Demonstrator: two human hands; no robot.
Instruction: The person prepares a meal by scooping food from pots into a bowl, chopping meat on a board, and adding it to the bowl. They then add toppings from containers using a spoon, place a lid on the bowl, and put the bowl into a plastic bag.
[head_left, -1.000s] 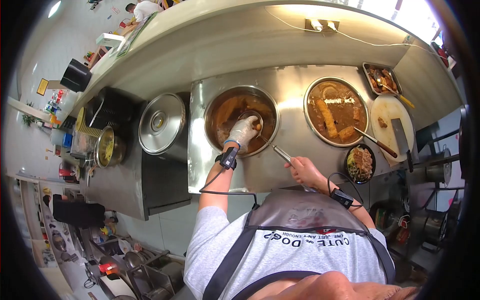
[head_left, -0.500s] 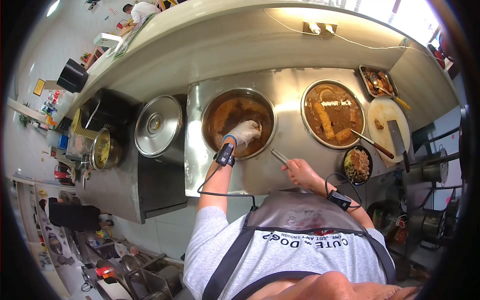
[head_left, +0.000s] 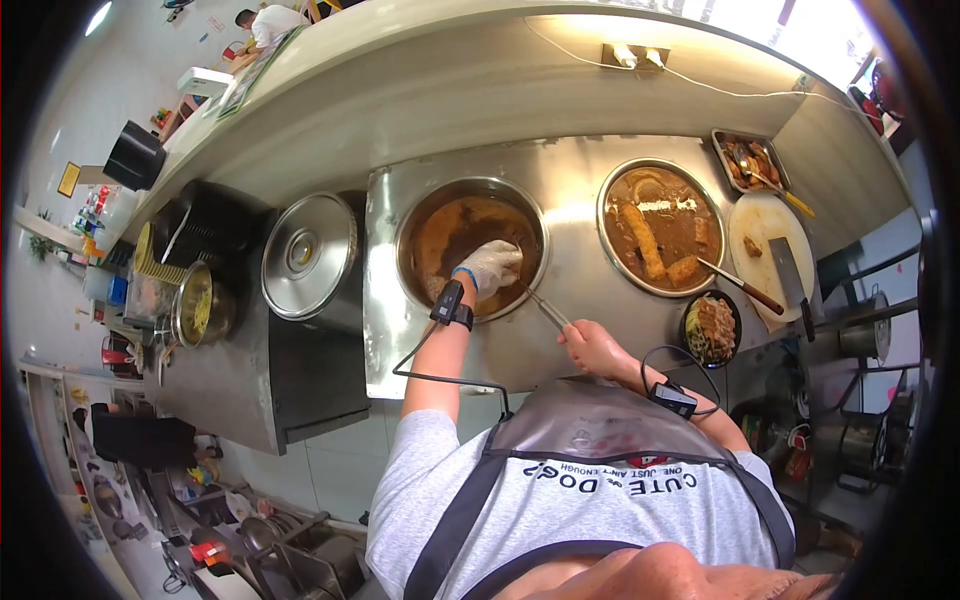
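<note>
My left hand (head_left: pixel 494 268), in a clear plastic glove, is over the right part of a round pot of brown broth (head_left: pixel 440 225) set into the steel counter. Its fingers are curled downward, and whatever they grip is hidden. My right hand (head_left: pixel 592 345) is closed around the end of a thin metal-handled utensil (head_left: pixel 542 306). That handle slants up and left over the pot's rim to beside my gloved fingers. Its far end is out of sight, so its kind cannot be told. A black bowl of food topped with shredded pieces (head_left: pixel 712 330) stands to the right of my right hand.
Right of the broth, a second round pot (head_left: pixel 610 235) holds brown sauce, fried pieces and a ladle-like handle (head_left: pixel 745 285). Further right are a white cutting board (head_left: pixel 745 225) with a cleaver (head_left: pixel 787 265) and a food tray (head_left: pixel 722 160). A lidded pot (head_left: pixel 310 255) stands left.
The utensil in my right hand has turned and moved slightly up and left, its far part now close to my gloved fingers. My left hand stays over the broth. The whole view shifts slightly.
</note>
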